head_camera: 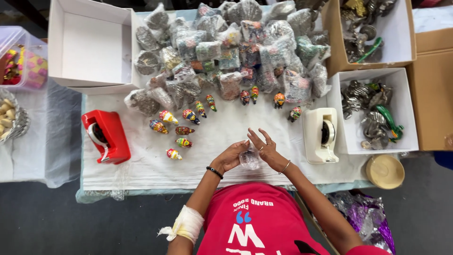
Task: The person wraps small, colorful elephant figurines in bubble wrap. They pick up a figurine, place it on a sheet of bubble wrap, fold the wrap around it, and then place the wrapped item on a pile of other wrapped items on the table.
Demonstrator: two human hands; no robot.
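The left hand (231, 157) and right hand (264, 147) together pinch a small clear plastic pouch (249, 159) just above the surface (141, 165). Its slick film could slip free, dropping onto the painted figurines (178, 141) nearby.

Clear plastic packets (226, 52) heaped at table's back; white box (92, 47) left, cardboard boxes (432, 89) right.

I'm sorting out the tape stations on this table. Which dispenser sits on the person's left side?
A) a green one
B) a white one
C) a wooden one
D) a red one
D: the red tape dispenser lies on the cloth out past the left hand, while the white tape dispenser stands past the right hand.
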